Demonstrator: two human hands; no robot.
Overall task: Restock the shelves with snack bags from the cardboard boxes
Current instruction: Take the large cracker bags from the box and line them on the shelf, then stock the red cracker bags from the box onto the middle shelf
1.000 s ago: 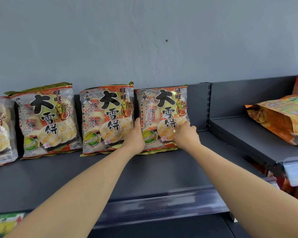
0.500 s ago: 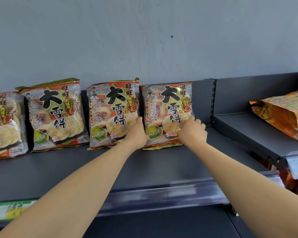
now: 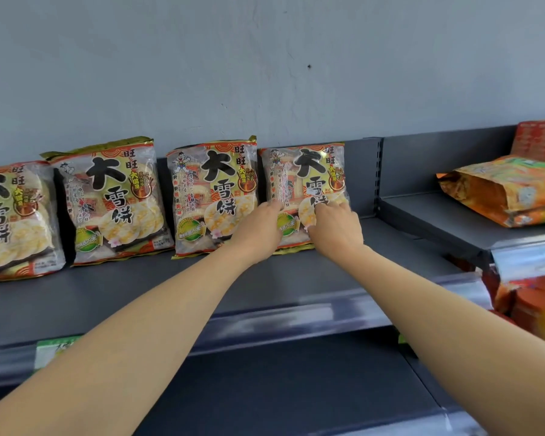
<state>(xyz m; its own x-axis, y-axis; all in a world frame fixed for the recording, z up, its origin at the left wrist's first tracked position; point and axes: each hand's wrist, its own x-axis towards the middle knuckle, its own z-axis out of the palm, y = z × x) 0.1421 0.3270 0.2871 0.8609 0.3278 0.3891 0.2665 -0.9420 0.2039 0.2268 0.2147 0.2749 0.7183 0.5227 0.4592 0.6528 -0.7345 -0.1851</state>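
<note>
A long dark shelf (image 3: 139, 294) runs along a grey wall (image 3: 265, 73). Four snack bags of the same kind stand in a row at the back of the shelf, leaning on its back panel. The last snack bag (image 3: 306, 171) stands nearest the right end of the shelf, and both hands are on it.

The left hand (image 3: 258, 228) holds the left edge of that bag, low down. Its thumb lies on the front and its other fingers are tucked in where I cannot see them. The right hand (image 3: 337, 229) is on the lower right part of the same bag. Its fingers (image 3: 334, 206) are bent and lie on the front. I cannot tell if they hook round the bag's edge or only press on it. The bottom of the bag sits on the shelf.

The other three snack bags (image 3: 114, 196) stand further toward the left end of the shelf, each close to the next.

A clear plastic strip (image 3: 296, 316) runs along the front edge of the shelf, with a green label (image 3: 54, 347) in it near the left end.

Just past the right end of the shelf is a second shelf (image 3: 438, 221). An orange bag (image 3: 510, 190) lies flat on it.
</note>
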